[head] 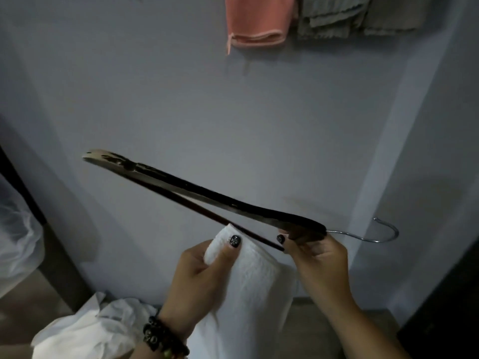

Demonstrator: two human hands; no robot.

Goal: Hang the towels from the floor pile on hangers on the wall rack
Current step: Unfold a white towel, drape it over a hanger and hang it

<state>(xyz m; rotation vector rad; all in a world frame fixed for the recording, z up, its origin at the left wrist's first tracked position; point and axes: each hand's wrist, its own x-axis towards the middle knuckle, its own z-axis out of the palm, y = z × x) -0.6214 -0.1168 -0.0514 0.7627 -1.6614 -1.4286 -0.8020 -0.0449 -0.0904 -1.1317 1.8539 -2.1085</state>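
Towel (255, 275) – white, ribbed – pinched in left hand (199, 275) fingers; right hand (315, 251) fingers grip dark wooden hanger (207, 195).

Ahead of you, a bare grey-blue wall (233, 120). Dark furniture edge (445, 294) at your right. Beaded bracelet (163, 338) low in view.

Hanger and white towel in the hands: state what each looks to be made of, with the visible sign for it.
Hanger: probably wood under a dark glossy finish; the coating is worn to pale patches near the far tip. Its hook looks like bare silvery metal wire, thin and shiny. White towel: looks like soft woven cloth, likely cotton, with a matte, finely ribbed texture, bunched in the left hand. The right hand holds the hanger.
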